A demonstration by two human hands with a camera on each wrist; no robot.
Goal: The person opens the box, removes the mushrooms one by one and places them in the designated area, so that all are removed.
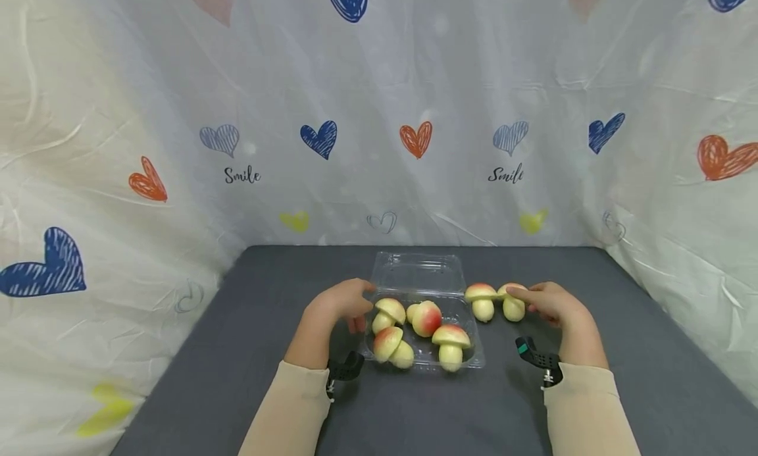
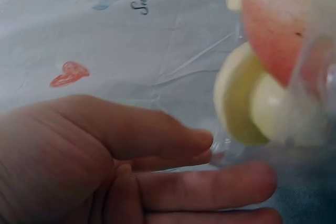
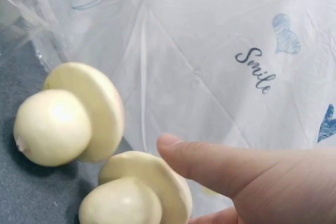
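Note:
A clear plastic box (image 1: 474,324) lies with its lid folded back, holding several toy mushrooms, one with a red-and-cream cap (image 1: 427,319). My left hand (image 1: 343,303) is at the box's left edge; in the left wrist view its thumb and index finger pinch the clear rim, while the other fingers (image 2: 210,187) stretch out straight below. To the right of the box, two more mushrooms stand side by side. My right hand (image 1: 553,303) grips the right mushroom (image 1: 513,308) by its cap, thumb (image 3: 199,161) against it. The left mushroom (image 3: 52,127) stands beside it, untouched.
The box's clear lid (image 1: 417,272) lies toward the back of the dark grey table (image 1: 284,291). Behind and at the sides hangs a pale curtain (image 1: 367,81) printed with hearts. Black wrist straps (image 1: 539,356) circle both wrists.

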